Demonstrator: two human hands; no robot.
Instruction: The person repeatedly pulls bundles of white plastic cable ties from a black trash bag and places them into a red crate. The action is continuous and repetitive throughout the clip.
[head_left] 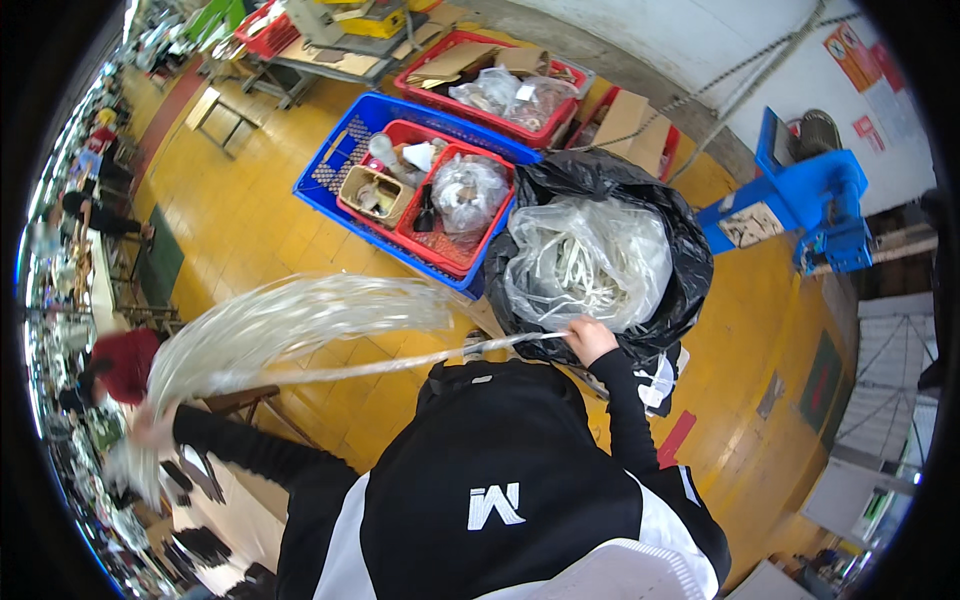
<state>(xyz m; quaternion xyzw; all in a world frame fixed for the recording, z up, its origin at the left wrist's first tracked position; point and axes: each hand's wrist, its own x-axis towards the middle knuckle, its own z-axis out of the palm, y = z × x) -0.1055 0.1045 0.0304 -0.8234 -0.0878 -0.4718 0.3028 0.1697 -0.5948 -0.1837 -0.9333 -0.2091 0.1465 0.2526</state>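
My left hand (pixel 152 432), blurred by motion and stretched far out to the left, grips a bundle of long, shiny whitish strips (pixel 300 315). The loose strands swing in an arc in front of me, also smeared. One strip runs from the bundle across to my right hand (pixel 591 341), whose fingers are closed on its end. That hand is at the near rim of a black plastic bag (pixel 690 245). Inside the bag, a clear plastic liner (pixel 535 250) holds a heap of similar white strips (pixel 590 262).
Left of the bag stands a blue crate (pixel 325 190) with smaller red baskets and bagged bits inside. Behind are a red crate (pixel 410 85) with cardboard and a blue machine (pixel 785 195). Near my left arm is a table (pixel 235 515) with dark pieces. People work further left.
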